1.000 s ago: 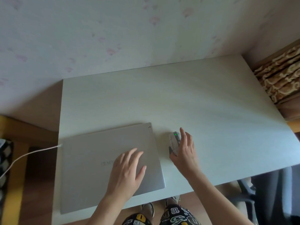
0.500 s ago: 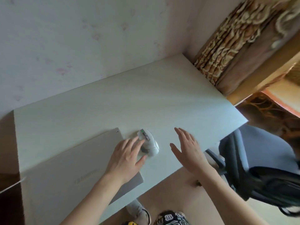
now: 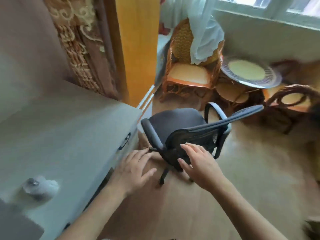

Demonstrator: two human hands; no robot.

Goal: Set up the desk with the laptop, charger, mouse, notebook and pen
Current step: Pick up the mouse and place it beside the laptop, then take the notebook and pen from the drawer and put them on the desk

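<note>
Mouse (image 3: 40, 187) blurred on desk (image 3: 69, 135) — no readable writing; left hand (image 3: 133, 168), right hand (image 3: 201, 166) spread, empty.

The whole frame is smeared by motion blur. The mouse (image 3: 40, 187) near the bench's (image 3: 65, 135) front edge shows only as a pale smudged blob; its buttons and outline cannot be resolved. The laptop (image 3: 16, 222) is cut off by the bottom and left edges, with only one grey corner visible. A small dark fitting (image 3: 125, 141) on the bench's end face is too blurred to identify. Both forearms run out of the bottom edge. The right hand (image 3: 201, 168) covers part of the office chair's (image 3: 183, 129) backrest, and the chair base is largely hidden. A dark shape (image 3: 311, 228) at the lower right corner is cropped and unidentifiable.
</note>
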